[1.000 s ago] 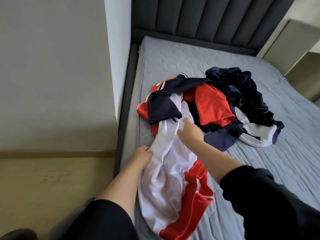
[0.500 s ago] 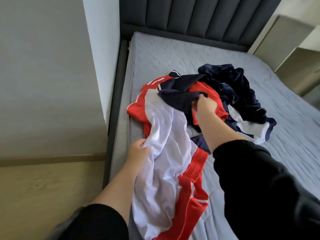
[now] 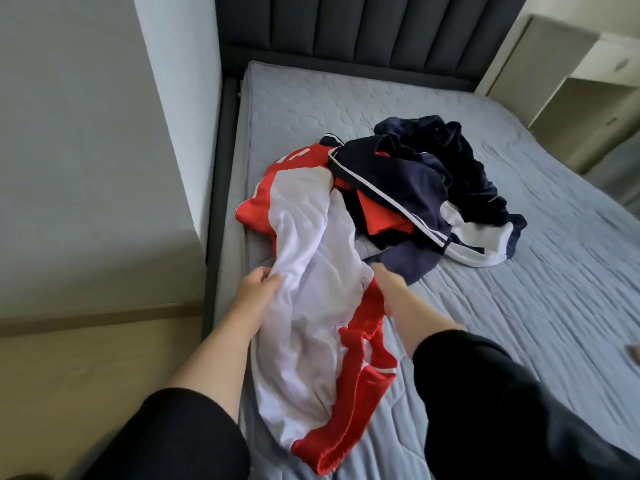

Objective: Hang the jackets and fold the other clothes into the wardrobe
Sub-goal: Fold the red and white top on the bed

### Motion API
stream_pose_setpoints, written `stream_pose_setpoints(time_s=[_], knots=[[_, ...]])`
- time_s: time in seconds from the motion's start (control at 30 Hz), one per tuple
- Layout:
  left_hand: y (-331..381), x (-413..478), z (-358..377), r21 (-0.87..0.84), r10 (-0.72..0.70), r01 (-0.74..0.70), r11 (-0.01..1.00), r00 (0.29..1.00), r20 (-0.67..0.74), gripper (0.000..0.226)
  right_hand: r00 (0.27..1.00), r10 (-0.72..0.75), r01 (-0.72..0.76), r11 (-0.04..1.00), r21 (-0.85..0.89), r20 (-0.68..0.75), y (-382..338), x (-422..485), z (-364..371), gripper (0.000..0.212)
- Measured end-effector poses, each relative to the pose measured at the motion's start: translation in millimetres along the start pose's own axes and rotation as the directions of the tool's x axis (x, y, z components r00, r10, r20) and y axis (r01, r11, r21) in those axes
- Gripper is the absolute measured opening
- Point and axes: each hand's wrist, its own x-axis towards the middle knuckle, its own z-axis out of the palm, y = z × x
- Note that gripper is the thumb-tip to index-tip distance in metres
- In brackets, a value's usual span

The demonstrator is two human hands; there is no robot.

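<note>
A white and red jacket (image 3: 311, 271) lies long and crumpled on the bed (image 3: 519, 306), near the bed's left edge. It runs from the person up toward a pile of clothes (image 3: 415, 181). The jacket is mostly white in the middle, with red bands along its right side and at its near end. It lies right between the two hands. The left hand (image 3: 258, 289) is at the jacket's left edge, about halfway along it. Its fingers are curled and its thumb sits on top, so it pinches a fold of the white cloth. The right hand (image 3: 389, 284) is at the jacket's right edge, touching the cloth where the white meets the red band. Its fingers go in under the cloth and are hidden, so I cannot tell how far it is closed or if it has hold of anything. Both arms wear black sleeves (image 3: 485, 393) pushed up. The pile of clothes is dark blue with red and white parts, and it touches the far end of the jacket. A dark padded headboard (image 3: 346, 29) stands at the top of the bed.
</note>
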Motion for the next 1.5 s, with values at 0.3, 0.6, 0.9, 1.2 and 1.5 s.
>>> stream_pose_setpoints(time_s=[0.3, 0.6, 0.9, 1.2, 1.5], knots=[[8, -28, 2, -0.075, -0.075, 0.151, 0.986, 0.790, 0.608, 0.017, 0.789, -0.053, -0.271, 0.865, 0.423, 0.613, 1, -27, 24, 0.064], [6, -32, -5, 0.077, -0.112, 0.082, 0.994, 0.674, 0.730, 0.030, 0.895, -0.248, 0.213, 0.968, 0.133, 0.370, -16, -54, 42, 0.015], [3, 3, -31, -0.719, -0.374, 0.267, 0.641, 0.927, 0.011, 0.021, 0.892, -0.158, 0.050, 0.966, 0.253, 0.424, -8, -43, -20, 0.045], [-3, -3, -10, -0.432, -0.270, 0.394, 0.811, 0.908, 0.321, 0.039, 0.740, -0.623, 0.521, 0.769, -0.371, -0.252, 20, -23, -22, 0.055], [-1, -1, -14, -0.325, -0.192, 0.347, 0.880, 0.884, 0.426, 0.033, 0.837, -0.503, 0.364, 0.218, -0.906, 0.216, 14, -20, 36, 0.083]])
